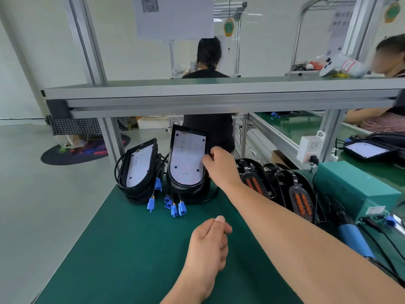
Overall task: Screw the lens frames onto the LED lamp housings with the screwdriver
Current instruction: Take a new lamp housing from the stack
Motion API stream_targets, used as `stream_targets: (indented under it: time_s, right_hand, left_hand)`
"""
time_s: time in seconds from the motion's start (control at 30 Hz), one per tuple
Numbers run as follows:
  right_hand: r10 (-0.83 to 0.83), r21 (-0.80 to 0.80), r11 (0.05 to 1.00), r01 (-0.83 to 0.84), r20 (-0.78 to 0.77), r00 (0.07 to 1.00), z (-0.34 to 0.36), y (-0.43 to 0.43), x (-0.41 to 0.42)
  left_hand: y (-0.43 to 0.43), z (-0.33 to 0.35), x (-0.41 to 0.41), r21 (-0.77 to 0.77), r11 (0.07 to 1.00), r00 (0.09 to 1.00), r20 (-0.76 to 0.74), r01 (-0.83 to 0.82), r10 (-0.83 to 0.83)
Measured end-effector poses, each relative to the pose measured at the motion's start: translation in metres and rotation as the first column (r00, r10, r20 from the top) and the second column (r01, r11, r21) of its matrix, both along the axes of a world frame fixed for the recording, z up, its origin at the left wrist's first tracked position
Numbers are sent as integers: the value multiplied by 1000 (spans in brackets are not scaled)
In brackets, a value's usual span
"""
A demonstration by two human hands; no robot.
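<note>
Bench w/ green mat (131, 249). Two stacks of LED lamp housings at far edge of mat, leaning back, white LED boards facing the camera: left stack (140, 170), right stack (192, 191) just beside it. R hand (219, 165) is stretched fwd to top housing (187, 159) of right stack. Its fingers are curled round the right rim, thumb on the front side, so it grips the housing. Top housing is tilted steeply, upper end up near the shelf rail (219, 95). L hand (210, 240) is over mat centre, well short of the stacks. Fingers loosely curled, thumb laid on top, nothing visible in it. Blue connectors (175, 208) on short leads lie on mat in front of the stacks. Right of R forearm: black lens frames (300, 200) w/ orange inserts, overlapping in a row. Screwdriver (354, 240), blue grip, lies at right edge beside teal power box (355, 189), well apart from both hands. White socket block (310, 148) on frame post behind
</note>
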State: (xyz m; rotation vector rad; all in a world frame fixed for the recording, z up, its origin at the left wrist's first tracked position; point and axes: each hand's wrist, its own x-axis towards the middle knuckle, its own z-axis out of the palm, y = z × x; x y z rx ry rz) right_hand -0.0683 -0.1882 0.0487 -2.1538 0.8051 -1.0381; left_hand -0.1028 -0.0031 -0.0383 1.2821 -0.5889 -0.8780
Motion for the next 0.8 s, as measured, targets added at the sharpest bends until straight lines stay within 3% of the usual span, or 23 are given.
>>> stream_targets:
  time_s: [0.1,0.27,0.37,0.57,0.7,0.8]
  right_hand:
    - [-3,2,1000,3,100,995,-3,4,-18]
    - [45,302,940,-160,353,934,-13,23,-65]
    - [65,380,889,-256,449,891,-20,38,-97]
    - [97,466,788,-402,551,829,-33,62,-148]
    - [144,474,750,-461,562,814,-45,75,-168]
    - [91,504,766,-399,530,843,-50,71,-164]
  left_hand:
    - [-1,0,0,4,999,999,-27,-34,34]
    - [-2,-1,4,-32,993,988,-109,-117,112]
    - [0,0,8,-72,990,973,-206,-121,104]
    - [4,6,10,-127,990,949,-314,-53,10]
    - [6,10,10,-116,993,963,-260,37,-66]
    - [7,12,8,-119,990,971,-218,77,-101]
